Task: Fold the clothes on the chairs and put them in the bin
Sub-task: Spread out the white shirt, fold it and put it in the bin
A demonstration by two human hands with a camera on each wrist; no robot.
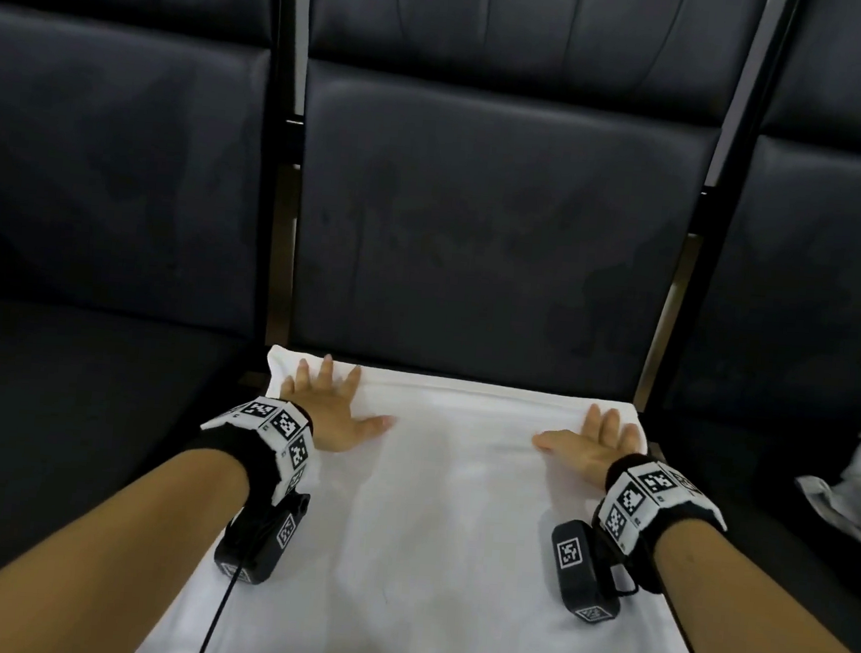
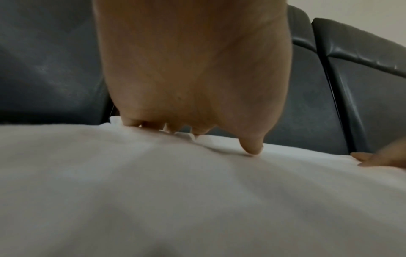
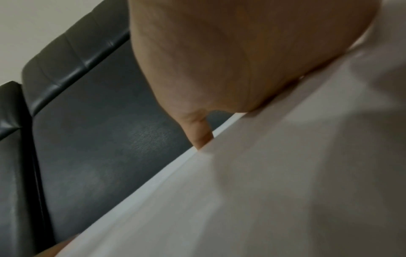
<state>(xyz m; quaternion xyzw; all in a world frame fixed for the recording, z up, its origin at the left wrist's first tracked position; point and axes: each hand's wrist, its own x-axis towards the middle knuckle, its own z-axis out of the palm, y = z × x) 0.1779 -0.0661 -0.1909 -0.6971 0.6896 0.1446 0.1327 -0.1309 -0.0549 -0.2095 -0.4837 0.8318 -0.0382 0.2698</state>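
Observation:
A white garment [image 1: 433,522] lies spread flat over the seat of the middle dark chair [image 1: 487,238], reaching from the backrest toward me. My left hand [image 1: 339,412] presses flat on its far left corner with fingers spread. My right hand [image 1: 589,444] lies flat on the far right corner, fingers straight. In the left wrist view the left hand [image 2: 197,87] rests on the white cloth [image 2: 175,200] with the thumb touching it. The right wrist view shows the right hand [image 3: 230,69] pressing the cloth [image 3: 285,182] at its far edge. No bin is in view.
Dark padded chairs stand left [image 1: 104,197] and right [image 1: 823,285] of the middle one. A crumpled pale garment [image 1: 858,489] lies on the right chair's seat. Metal frame posts [image 1: 282,160] separate the chairs.

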